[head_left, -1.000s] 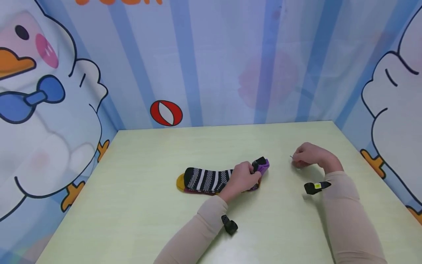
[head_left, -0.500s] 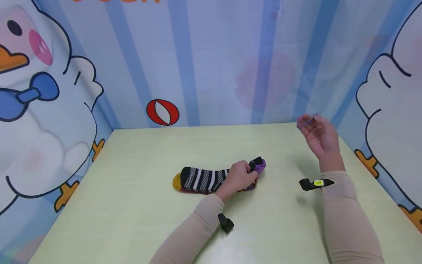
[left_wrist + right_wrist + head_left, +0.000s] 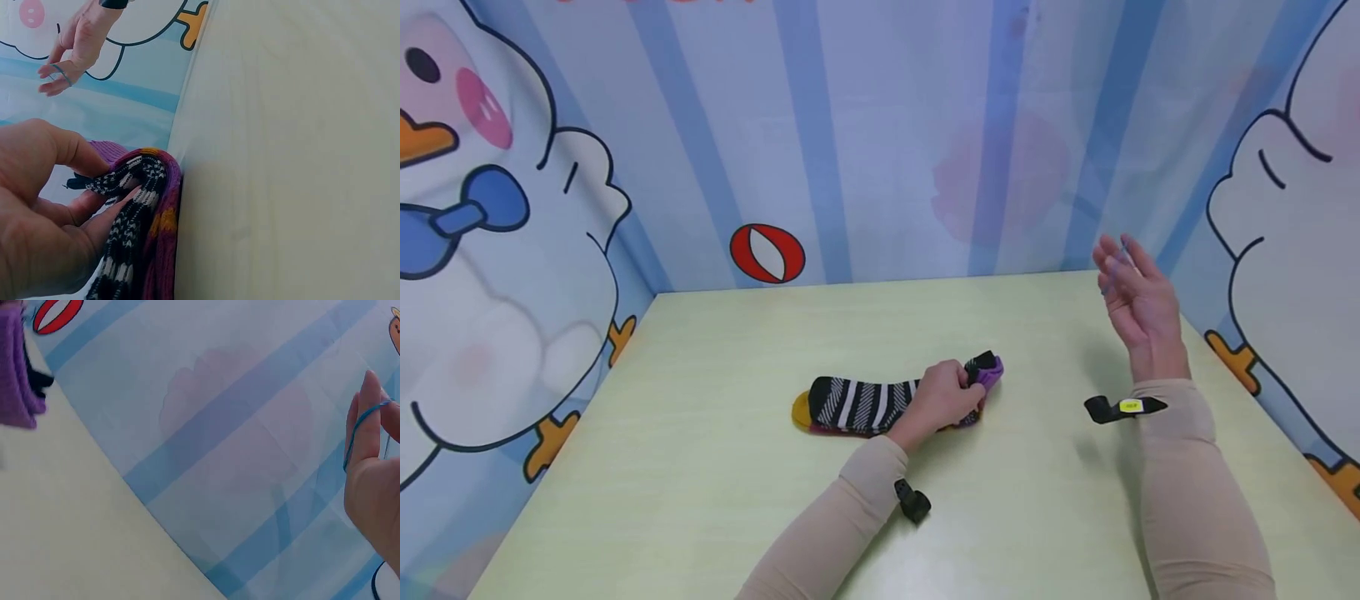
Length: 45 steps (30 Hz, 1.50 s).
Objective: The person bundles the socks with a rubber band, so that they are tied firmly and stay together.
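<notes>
A pair of patterned socks [image 3: 865, 406] lies stacked on the table, black-and-white striped on top. A mustard toe [image 3: 802, 411] sticks out at the left, a purple cuff [image 3: 992, 377] at the right. My left hand [image 3: 938, 402] pinches the socks near the cuff end; the left wrist view shows the knit fabric [image 3: 165, 250] folded over between thumb and fingers. My right hand [image 3: 1142, 308] is raised above the table's right side, fingers nearly straight and pointing up. Around those fingers loops a thin blue elastic band [image 3: 356, 431], seen in both wrist views.
The pale table [image 3: 700, 492] meets a blue striped backdrop [image 3: 887, 167] along its far edge. Side panels with cartoon ducks [image 3: 497, 333] stand at left and right. A black wrist camera [image 3: 913, 502] is strapped to each sleeve.
My right hand has risen from near the tabletop and turned, its fingers straightening with the blue elastic band round them. The left hand keeps its hold on the socks.
</notes>
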### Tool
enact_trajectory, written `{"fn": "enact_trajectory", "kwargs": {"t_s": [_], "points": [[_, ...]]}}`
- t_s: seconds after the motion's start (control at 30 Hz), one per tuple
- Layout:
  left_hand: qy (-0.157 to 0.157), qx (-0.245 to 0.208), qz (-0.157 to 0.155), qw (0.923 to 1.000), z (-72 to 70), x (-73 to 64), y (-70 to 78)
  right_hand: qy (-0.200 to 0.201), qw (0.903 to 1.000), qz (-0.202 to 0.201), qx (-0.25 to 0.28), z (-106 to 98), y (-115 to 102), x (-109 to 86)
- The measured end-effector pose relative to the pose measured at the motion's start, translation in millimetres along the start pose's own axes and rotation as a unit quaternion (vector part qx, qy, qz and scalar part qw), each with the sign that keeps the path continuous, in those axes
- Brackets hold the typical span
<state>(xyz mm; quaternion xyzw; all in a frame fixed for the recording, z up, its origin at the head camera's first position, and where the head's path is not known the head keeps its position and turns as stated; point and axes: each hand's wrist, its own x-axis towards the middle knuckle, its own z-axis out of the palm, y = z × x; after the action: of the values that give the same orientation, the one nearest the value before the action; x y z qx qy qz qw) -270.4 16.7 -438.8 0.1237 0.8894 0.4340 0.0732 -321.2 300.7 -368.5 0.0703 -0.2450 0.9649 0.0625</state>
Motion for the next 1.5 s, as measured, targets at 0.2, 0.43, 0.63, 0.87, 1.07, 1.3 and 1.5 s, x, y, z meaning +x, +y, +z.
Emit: {"fn": "enact_trajectory", "kwargs": {"t_s": [0.2,0.43,0.63,0.87,1.07,1.3,1.5], "points": [[-0.008,-0.002,-0.005,1.0,-3.4,0.8,1.8,0.007,0.9053,0.045,-0.422,9.2,1.0,-2.2],[-0.013,-0.005,-0.005,0.9999,-4.6,2.9,1.4,-0.123,0.7277,0.216,-0.639,0.4,18.4,-1.7],[-0.024,-0.003,-0.016,0.9996,-4.7,0.7,-2.5,-0.207,0.6574,0.298,-0.661,-8.7,53.0,-6.1],[-0.048,-0.027,-0.015,0.9984,-7.3,4.2,-9.8,-0.254,0.6464,0.321,-0.644,-8.2,85.9,-10.3],[-0.074,-0.051,-0.002,0.996,-11.2,5.0,-13.9,-0.271,0.6466,0.318,-0.638,-2.4,99.0,-15.6],[-0.119,-0.135,0.012,0.9837,-18.7,8.8,-23.4,-0.292,0.6389,0.313,-0.639,5.5,115.2,-18.3],[-0.149,-0.173,0.049,0.9725,-24.6,11.7,-26.6,-0.323,0.638,0.27,-0.645,9.5,124.3,-21.8]]}}
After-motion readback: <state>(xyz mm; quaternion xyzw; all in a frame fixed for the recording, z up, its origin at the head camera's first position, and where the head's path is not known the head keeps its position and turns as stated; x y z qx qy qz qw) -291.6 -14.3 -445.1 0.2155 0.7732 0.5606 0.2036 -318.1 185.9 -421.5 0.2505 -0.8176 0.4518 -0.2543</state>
